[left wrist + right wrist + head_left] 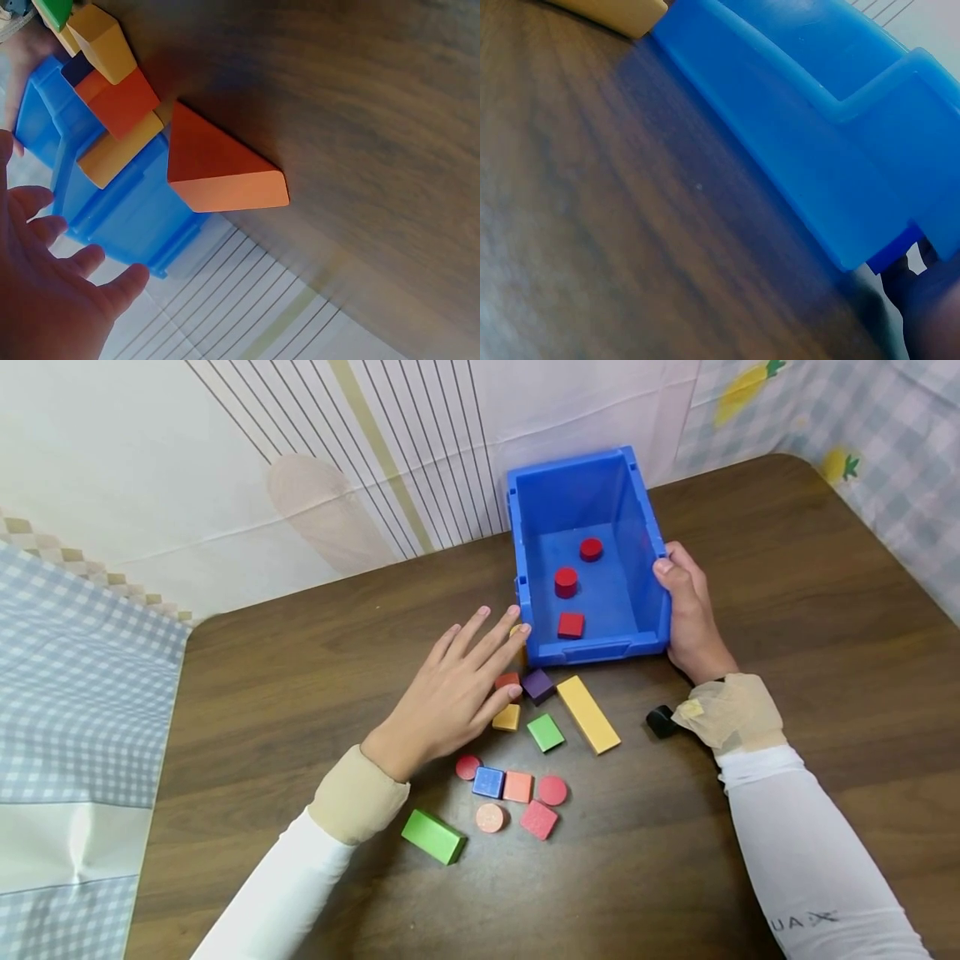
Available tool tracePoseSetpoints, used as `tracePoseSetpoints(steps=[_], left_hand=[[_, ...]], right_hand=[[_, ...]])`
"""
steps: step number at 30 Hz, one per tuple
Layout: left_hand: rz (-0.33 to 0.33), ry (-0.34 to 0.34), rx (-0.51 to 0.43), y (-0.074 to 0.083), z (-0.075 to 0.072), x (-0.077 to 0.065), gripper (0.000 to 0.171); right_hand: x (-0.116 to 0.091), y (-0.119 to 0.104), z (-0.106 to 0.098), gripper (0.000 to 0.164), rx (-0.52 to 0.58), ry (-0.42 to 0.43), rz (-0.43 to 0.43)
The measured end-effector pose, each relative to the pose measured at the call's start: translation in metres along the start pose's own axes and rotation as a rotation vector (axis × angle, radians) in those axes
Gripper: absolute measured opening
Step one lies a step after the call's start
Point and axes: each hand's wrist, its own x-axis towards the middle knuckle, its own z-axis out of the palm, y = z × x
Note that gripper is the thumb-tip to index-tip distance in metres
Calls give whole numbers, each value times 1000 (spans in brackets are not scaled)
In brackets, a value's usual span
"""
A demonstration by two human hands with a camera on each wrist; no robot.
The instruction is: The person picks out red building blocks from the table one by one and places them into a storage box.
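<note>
While your right hand grips the blue bin by its right wall, long axis running near to far, your left hand hovers, fingers spread, grasping nothing; nearest it, the orange triangular block lies just left of the bin.

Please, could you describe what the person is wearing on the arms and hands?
The left hand and right hand are bare. The left sleeve and right sleeve are white, the right one bearing dark lettering. A beige wrap circles each wrist.
</note>
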Motion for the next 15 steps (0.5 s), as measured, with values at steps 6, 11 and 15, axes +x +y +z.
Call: tracePoseSetpoints(steps=[6,11,15], left_hand=[[7,-22,-21,2,2,-5,66],[17,-24,-10,2,2,-11,62],[33,-25,-9,3,2,-18,61]], right_hand=[[0,0,0,41,-6,6,1],[-1,0,-1,40,-3,9,3],[-1,-1,0,41,-14,3,5]])
